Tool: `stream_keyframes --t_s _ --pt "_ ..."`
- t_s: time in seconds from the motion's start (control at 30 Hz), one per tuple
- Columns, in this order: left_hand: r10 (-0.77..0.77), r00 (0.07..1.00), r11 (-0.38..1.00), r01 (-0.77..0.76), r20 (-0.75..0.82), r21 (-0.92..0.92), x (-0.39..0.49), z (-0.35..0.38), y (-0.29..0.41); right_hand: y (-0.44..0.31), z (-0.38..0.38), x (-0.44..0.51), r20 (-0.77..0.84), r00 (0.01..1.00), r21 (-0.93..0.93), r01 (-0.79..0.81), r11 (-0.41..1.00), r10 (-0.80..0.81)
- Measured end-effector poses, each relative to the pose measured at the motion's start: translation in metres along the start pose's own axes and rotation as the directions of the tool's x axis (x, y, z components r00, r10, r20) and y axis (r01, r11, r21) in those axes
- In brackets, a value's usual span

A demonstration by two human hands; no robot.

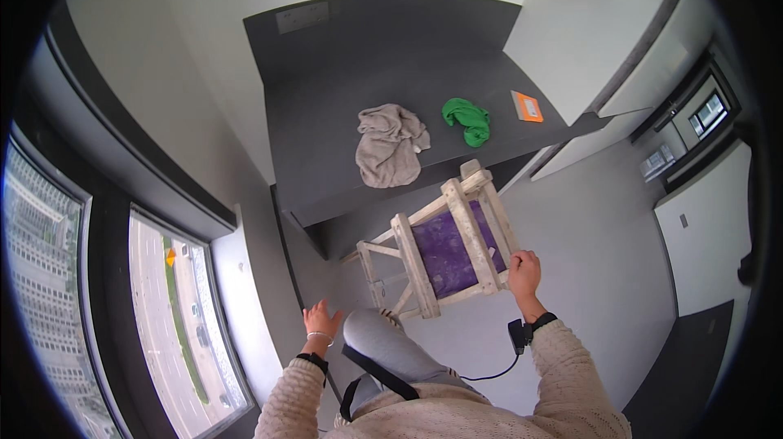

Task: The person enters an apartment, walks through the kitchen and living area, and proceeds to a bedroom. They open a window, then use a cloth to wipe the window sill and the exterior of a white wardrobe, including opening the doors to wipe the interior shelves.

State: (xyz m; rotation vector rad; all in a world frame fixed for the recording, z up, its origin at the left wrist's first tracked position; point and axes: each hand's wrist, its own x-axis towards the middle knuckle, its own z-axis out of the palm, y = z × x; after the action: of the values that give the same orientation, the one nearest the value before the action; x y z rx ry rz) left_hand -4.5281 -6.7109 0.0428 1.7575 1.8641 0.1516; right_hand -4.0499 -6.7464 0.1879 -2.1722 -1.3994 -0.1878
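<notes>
In front of me stands a worn, whitish-stained wooden stepladder-like frame (pixel 410 264), its bars joined by crosspieces. A purple sheet (pixel 449 249) shows between its bars. My right hand (pixel 525 271) is closed around the frame's near right corner. Beside my raised knee, my left hand (pixel 321 321) hangs in the air with spread fingers and holds nothing. Beyond the frame is a dark grey desk (pixel 330 176). On it lie a crumpled beige towel (pixel 391 145), a bunched green cloth (pixel 468 121) and an orange-and-white packet (pixel 527 106) bearing writing.
Windows (pixel 177 316) line the left side above a street, with a pale sill (pixel 244 292) close to my left arm. White cabinet panels (pixel 569 41) border the desk at right. Grey floor (pixel 587 243) extends to the right, towards a white cabinet (pixel 703 231). A black cable (pixel 498 373) hangs from my right wrist.
</notes>
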Motion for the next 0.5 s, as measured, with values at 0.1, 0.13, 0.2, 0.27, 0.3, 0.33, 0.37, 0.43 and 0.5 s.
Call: stream_keyframes --t_s 0.1,0.13,0.2,0.27,0.3,0.33,0.37,0.43,0.5 --pt "-0.022 0.999 1.0 0.021 -0.041 -0.021 0.002 -0.014 -0.01 0.0 0.0 -0.001 -0.024 1.0 -0.02 -0.013 1.0 0.013" --pt "-0.046 0.999 0.999 0.046 -0.022 -0.005 0.004 -0.019 -0.011 0.0 0.0 -0.001 -0.032 0.999 -0.027 -0.02 0.999 0.019" --pt "-0.077 0.997 0.996 0.076 -0.01 -0.048 0.008 -0.028 -0.009 -0.001 -0.001 0.0 -0.046 0.999 -0.026 -0.022 0.999 0.021" --pt "-0.098 0.995 0.995 0.098 0.007 -0.009 0.014 -0.035 -0.005 -0.001 0.0 0.001 -0.067 0.998 -0.013 -0.015 1.0 0.014" --pt "-0.046 0.999 0.999 0.045 -0.025 -0.031 0.018 -0.037 -0.003 -0.001 0.0 0.002 -0.08 0.997 -0.005 -0.014 1.0 0.014" --pt "-0.03 0.999 0.999 0.03 -0.028 -0.023 0.02 -0.039 -0.002 -0.001 0.001 0.001 -0.054 0.998 -0.007 -0.04 0.999 0.04" --pt "-0.042 0.999 0.999 0.042 -0.011 -0.002 0.02 -0.041 -0.002 -0.001 0.001 0.002 -0.089 0.996 -0.031 -0.004 1.0 0.001" --pt "0.007 0.999 1.0 -0.007 -0.044 -0.01 0.02 -0.042 -0.002 0.001 0.002 0.0 -0.062 0.998 -0.085 -0.001 0.996 -0.004" --pt "0.035 0.998 0.999 -0.036 -0.053 -0.016 0.016 -0.043 -0.006 0.003 0.003 -0.003 -0.027 1.0 -0.091 -0.001 0.996 -0.002"
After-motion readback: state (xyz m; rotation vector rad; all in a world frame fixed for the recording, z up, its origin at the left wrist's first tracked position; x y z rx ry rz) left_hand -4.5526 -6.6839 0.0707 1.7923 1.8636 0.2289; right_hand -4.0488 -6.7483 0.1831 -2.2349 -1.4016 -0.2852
